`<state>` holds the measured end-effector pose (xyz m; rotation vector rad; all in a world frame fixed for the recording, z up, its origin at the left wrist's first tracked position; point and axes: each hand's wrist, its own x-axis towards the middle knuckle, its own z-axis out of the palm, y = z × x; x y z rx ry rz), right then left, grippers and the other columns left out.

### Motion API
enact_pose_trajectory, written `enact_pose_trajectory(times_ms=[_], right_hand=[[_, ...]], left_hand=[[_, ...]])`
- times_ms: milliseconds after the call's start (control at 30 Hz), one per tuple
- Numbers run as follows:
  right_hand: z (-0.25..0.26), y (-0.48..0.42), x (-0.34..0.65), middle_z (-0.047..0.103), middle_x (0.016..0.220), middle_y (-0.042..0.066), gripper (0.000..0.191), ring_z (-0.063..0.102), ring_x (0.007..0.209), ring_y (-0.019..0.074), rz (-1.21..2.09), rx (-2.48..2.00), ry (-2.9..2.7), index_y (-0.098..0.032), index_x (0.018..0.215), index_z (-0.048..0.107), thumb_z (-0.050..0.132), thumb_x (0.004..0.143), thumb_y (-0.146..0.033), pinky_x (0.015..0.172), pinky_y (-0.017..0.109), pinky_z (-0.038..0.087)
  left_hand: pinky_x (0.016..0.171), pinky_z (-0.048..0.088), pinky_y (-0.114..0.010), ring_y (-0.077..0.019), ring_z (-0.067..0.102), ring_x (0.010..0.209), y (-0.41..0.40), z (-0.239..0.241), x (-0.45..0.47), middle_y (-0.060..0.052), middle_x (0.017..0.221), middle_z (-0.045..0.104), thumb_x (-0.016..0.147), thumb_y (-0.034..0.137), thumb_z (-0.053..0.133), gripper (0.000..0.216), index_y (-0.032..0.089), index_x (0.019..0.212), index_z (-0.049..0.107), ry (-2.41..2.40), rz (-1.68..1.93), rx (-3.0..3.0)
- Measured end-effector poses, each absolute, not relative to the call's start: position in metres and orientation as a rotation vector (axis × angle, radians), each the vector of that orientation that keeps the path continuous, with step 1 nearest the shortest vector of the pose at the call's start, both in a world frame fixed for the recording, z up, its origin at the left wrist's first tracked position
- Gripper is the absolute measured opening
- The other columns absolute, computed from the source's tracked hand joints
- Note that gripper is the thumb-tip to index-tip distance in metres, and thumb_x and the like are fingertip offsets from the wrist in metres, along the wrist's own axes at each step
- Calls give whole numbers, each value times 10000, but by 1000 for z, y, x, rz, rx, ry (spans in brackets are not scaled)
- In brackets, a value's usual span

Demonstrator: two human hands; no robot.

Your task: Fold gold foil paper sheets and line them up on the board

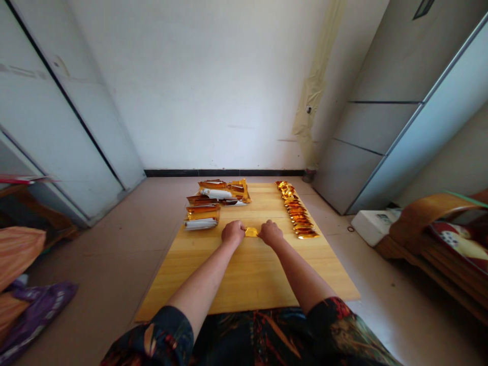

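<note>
Between my two hands is a small gold foil packet, low over the middle of the wooden table. My left hand is closed on the packet's left end. The right end is pinched by my right hand. What lies under my fingertips is hidden. To the right of my right hand runs a row of shiny gold foil packets. Beyond my left hand are a stack of gold and white flat wrappers and a larger pile of gold and white wrappers.
A white wall stands behind the table. A grey refrigerator is at the right, with a white box and a wooden bench nearer. At the left are a pale cabinet and a purple bag on the floor.
</note>
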<state>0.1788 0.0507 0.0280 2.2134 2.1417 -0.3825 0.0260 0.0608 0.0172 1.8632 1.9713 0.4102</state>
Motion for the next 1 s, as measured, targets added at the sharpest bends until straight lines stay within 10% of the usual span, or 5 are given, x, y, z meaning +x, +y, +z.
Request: enact_pose_trajectory(times_ms=[1000], right_hand=[[25, 41, 190, 569, 1071, 66, 223, 541, 977, 186, -308, 2230, 2379, -230, 1021, 631, 580, 824, -322, 758, 256, 413]], left_hand=[[903, 392, -351, -207, 496, 1032, 53, 11, 12, -66, 987, 666, 858, 182, 495, 247, 260, 908, 724, 1266, 409, 2637]])
